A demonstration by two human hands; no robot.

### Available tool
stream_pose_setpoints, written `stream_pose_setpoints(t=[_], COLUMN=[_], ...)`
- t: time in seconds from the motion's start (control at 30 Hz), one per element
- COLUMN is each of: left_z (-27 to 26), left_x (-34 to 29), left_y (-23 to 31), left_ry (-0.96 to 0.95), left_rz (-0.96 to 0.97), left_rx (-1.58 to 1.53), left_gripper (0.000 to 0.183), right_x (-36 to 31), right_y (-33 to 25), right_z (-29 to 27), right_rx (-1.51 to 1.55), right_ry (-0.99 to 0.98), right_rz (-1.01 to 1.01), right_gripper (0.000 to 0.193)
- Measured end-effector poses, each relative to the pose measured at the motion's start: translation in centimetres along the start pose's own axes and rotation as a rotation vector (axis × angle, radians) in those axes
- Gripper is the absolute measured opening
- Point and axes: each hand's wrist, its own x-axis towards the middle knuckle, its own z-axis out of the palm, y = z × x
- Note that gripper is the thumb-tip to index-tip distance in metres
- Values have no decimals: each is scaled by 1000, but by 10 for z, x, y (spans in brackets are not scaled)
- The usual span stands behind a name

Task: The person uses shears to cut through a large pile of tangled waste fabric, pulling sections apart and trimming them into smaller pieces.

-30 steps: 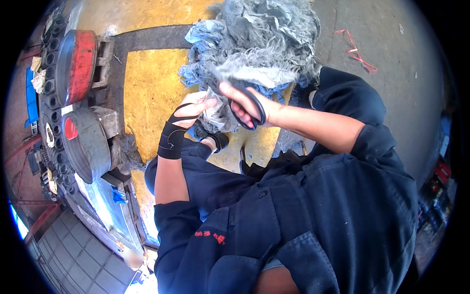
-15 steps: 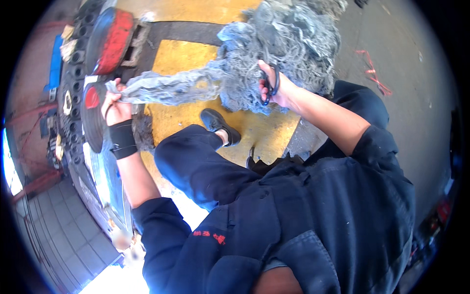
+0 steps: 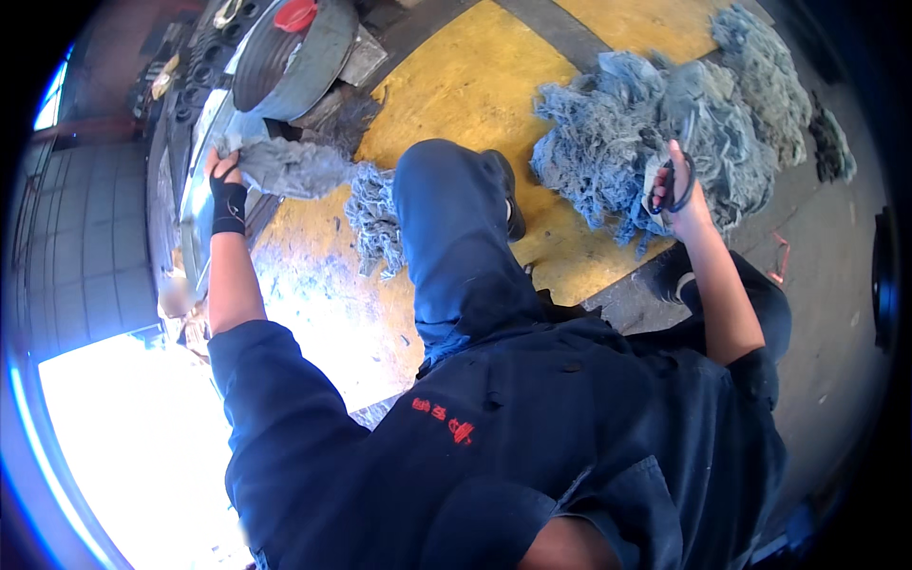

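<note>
At the left, my left hand (image 3: 225, 169), with a black wrist wrap, is closed on one end of a length of grey-blue tangled yarn (image 3: 294, 169). The yarn stretches right and droops to the floor beside my bent knee. On the right, my right hand (image 3: 686, 211) grips scissors by their black handles (image 3: 691, 180). The blades point away over a big heap of the same shaggy yarn (image 3: 608, 133), and their tips are hard to make out. Yellow floor shows between the knee and the heap, with no strand crossing it.
A round metal tub (image 3: 328, 66) with a red bowl (image 3: 295, 14) stands at the upper left, beside dark racks with round holes. A darker clump (image 3: 832, 142) lies beyond the heap. Red string (image 3: 781, 256) lies on the grey floor at right. Bright light fills the lower left.
My left hand has moved farther from the heap with its length of yarn, which now shows apart from it. The scissors stay in my right hand by the heap. My view has turned.
</note>
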Motion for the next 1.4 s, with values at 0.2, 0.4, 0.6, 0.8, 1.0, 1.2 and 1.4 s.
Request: stream_pose_setpoints(t=[0.2, 0.4, 0.6, 0.8, 1.0, 1.2, 1.4], left_z=[-63, 109, 259, 383, 465, 520, 566], left_x=[-69, -128, -19, -63, -183, -162, -174], left_y=[-166, -139, 74, 347, 535, 633, 658], left_ry=[-175, -595, -753, -1087, -1009, -643, -897], left_rz=[-259, -764, -502, 47, 438, 845, 971], left_rx=[-901, 120, -312, -488, -527, -454, -153], left_gripper=[26, 61, 38, 29, 48, 45, 44], right_x=[-7, -49, -71, -47, -38, -40, -28], right_y=[-19, -98, -152, -134, -138, -148, -143], right_z=[8, -19, -97, -131, -164, -157, -163], right_rx=[100, 41, -368, 173, 224, 138, 45], right_ry=[25, 116, 716, 619, 770, 708, 776], right_rz=[-140, -660, -956, -709, -722, -637, -616], right_gripper=[47, 44, 24, 24, 27, 33, 32])
